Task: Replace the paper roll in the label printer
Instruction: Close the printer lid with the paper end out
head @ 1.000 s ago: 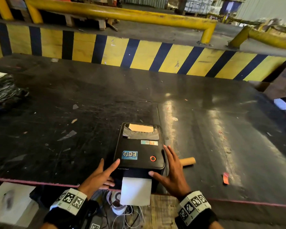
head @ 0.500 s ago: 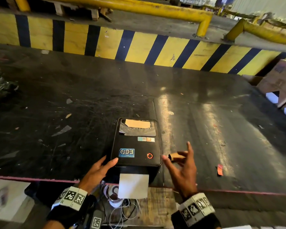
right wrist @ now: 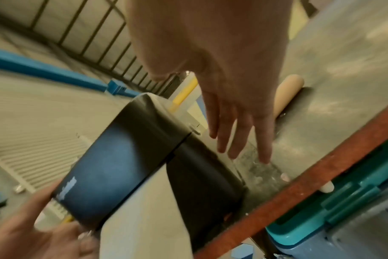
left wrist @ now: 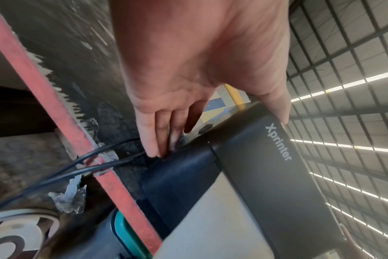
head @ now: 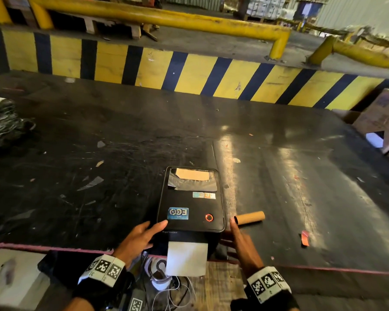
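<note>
Label printer [head: 191, 199] sits at the near edge of the dark tabletop [head: 301, 176], lid down, red power ring lit. White label paper [head: 186, 258] hangs out of the printer's front slot past the tabletop edge, so a roll appears to be loaded and feeding.

Left hand [head: 137, 240] rests against the printer's near left corner: thumb laid on the lid's edge, fingers [left wrist: 152, 140] straight down the left side wall by the seam. Nothing pinched; it looks like a steadying hold, or a reach for a side latch. Cannot tell which.

Right hand [head: 241, 242] is just right of the printer, fingers spread and straight, holding nothing. The wrist view shows the fingertips close to the printer's right side wall; contact is unclear.

Bare cardboard core [head: 250, 217] lies on the tabletop right of the printer, just beyond the right hand, likely the spent roll set out of the way.

Judgement: hands flank the printer symmetrically, as for squaring it up or pressing the lid home. Task looks nearly complete.
</note>
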